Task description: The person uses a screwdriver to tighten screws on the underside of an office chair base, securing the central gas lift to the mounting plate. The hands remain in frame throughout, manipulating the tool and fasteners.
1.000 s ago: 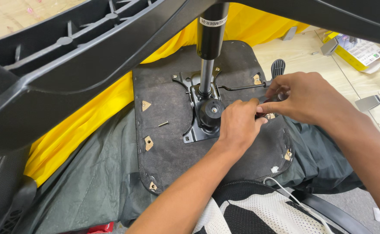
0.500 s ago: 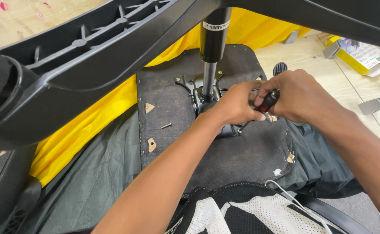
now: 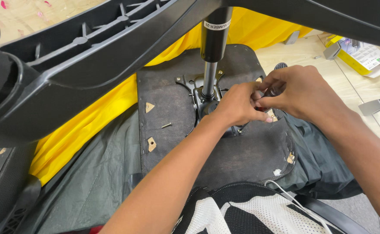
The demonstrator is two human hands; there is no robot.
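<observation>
Pale wooden floor [image 3: 311, 54] all around, chair parts everywhere. Nearest me, the left hand [image 3: 237, 104] and right hand [image 3: 300, 91] meet fingertip to fingertip, pinching a small dark part [image 3: 271, 92], can't tell what exactly. Under them lies the upturned black felt-covered seat base [image 3: 242, 151]. Just left of the left hand, the black gas cylinder [image 3: 214, 37] stands in the metal seat bracket [image 3: 197, 84]. Loose screw [image 3: 166, 125] further left.

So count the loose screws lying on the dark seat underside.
1: a loose screw on the seat underside, left of the metal bracket. Others may be hidden under the hands.
</observation>
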